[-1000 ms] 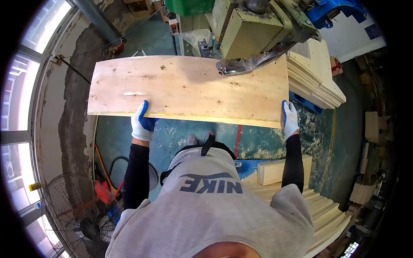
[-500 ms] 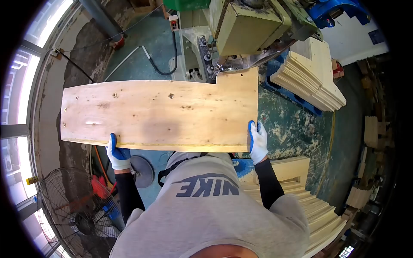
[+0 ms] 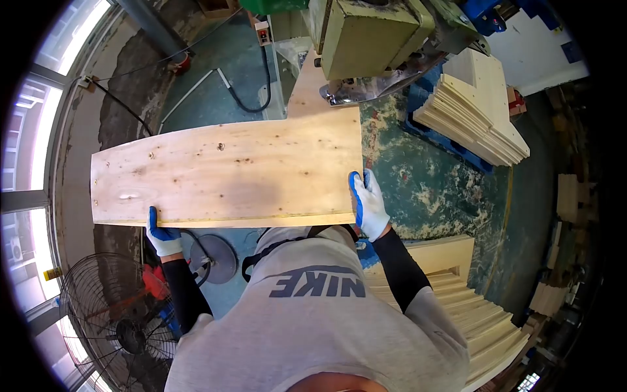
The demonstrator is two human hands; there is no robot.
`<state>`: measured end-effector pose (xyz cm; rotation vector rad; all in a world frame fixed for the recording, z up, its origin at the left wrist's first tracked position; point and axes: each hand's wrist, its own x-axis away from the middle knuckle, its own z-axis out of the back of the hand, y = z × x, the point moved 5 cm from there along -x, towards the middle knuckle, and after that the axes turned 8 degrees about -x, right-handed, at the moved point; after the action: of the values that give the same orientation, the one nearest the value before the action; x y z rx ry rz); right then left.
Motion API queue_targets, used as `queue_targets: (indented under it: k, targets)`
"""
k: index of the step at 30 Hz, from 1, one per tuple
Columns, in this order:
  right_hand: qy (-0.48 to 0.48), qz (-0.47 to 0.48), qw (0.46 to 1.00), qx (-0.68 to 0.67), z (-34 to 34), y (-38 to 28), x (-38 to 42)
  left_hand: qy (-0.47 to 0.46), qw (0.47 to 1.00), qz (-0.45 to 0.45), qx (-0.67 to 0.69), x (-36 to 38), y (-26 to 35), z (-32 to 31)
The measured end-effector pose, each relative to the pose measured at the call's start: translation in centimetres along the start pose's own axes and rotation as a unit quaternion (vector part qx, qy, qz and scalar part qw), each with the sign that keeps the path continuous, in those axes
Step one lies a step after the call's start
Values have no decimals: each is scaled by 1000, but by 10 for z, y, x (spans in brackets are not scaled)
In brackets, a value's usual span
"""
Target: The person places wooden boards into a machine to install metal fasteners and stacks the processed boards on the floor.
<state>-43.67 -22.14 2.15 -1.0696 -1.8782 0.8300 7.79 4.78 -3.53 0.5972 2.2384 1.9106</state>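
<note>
A large light plywood board (image 3: 228, 173) with small knots lies across the view in front of my body. My left hand (image 3: 162, 234), in a white and blue glove, grips its near edge toward the left end, thumb on top. Gloved the same way, my right hand (image 3: 369, 204) holds the right end near the corner. The board's far right part reaches under the head of a green machine (image 3: 369, 40), beside a curved metal guard (image 3: 379, 85).
Stacked cut boards (image 3: 467, 108) sit on a blue pallet (image 3: 450, 145) at the upper right. More stacked wood (image 3: 473, 313) is at my lower right. A black wire fan (image 3: 117, 313) stands at the lower left, near a round grey disc (image 3: 217, 259). Sawdust covers the green floor (image 3: 431, 196).
The board has moved left, and its far right part now extends further under the machine. Both hands have shifted left with it, still gripping.
</note>
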Motion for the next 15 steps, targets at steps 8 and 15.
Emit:
queue_targets:
  k: [8, 15]
  targets:
    - [19, -72, 997, -23, -2, 19, 8, -48, 986, 131, 94, -3, 8, -15]
    - [13, -40, 998, -43, -6, 24, 10, -55, 978, 164, 115, 2, 2, -35]
